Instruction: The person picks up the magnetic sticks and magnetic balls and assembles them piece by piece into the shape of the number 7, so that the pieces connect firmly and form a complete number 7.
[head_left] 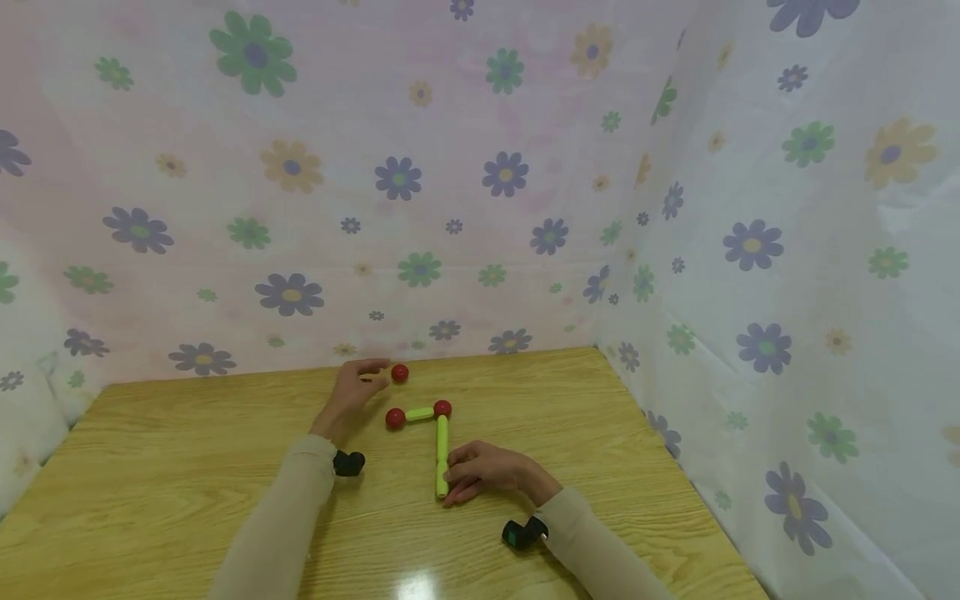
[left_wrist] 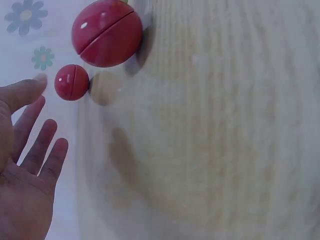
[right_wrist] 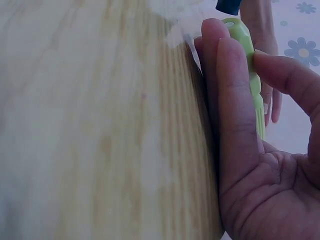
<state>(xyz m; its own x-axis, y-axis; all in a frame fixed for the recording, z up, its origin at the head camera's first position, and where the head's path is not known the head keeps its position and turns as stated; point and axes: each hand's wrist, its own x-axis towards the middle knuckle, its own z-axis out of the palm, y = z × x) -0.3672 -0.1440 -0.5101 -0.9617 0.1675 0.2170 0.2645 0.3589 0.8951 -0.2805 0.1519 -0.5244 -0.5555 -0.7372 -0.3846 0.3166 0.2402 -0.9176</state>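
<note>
In the head view, two red balls are joined by a short yellow-green rod [head_left: 420, 413]: a left ball [head_left: 395, 418] and a corner ball [head_left: 442, 408]. From the corner ball a longer yellow-green rod [head_left: 442, 437], narrowed partway along, runs toward the person. My right hand [head_left: 491, 467] pinches its near end, thumb on one side and fingers on the other, as the right wrist view shows with the rod [right_wrist: 242, 37]. A loose red ball [head_left: 400, 373] lies near the table's back edge. Beside it my left hand [head_left: 356, 392] reaches with fingers extended, apart from the ball [left_wrist: 71, 82].
The pieces lie on a wood-grain table [head_left: 187, 467]. Flower-printed cloth [head_left: 345, 258] hangs behind its back edge, and more cloth [head_left: 750, 292] runs along the right side. A black device [head_left: 349, 463] is worn on the left wrist, another device [head_left: 523, 533] on the right.
</note>
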